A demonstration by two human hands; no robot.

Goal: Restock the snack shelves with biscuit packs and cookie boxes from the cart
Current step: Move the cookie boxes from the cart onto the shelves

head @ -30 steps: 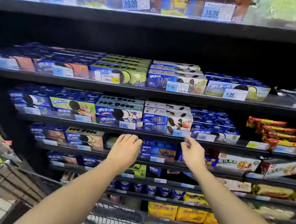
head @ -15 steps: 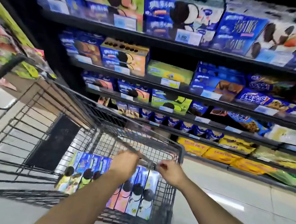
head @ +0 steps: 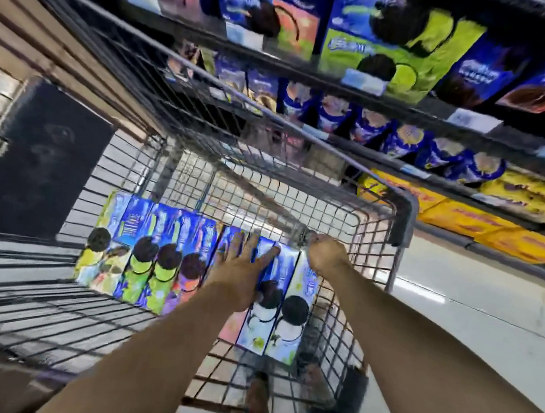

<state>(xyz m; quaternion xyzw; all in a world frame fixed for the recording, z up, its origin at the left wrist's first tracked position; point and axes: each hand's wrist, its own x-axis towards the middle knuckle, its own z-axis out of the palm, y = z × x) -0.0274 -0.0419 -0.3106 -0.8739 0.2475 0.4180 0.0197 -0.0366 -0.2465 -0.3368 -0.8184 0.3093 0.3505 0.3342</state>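
Several cookie boxes [head: 157,261] lie side by side on the floor of the wire cart [head: 405,213], in blue, green, pink and white. My left hand [head: 244,270] lies flat on the boxes right of the middle, fingers straight and spread. My right hand [head: 326,255] has its fingers curled over the far end of the rightmost white cookie box [head: 292,326], close to the cart's right wall. The view is blurred by motion.
Snack shelves rise behind and to the right of the cart, with a green cookie box [head: 398,51], blue cups [head: 402,139] and yellow packs [head: 484,228]. A black panel [head: 33,161] covers the cart's left wall. Pale floor tiles [head: 472,311] show to the right.
My view has swung down from the shelves into the cart. Both hands dropped from the shelf front to the boxes; the left hand now lies flat on them.
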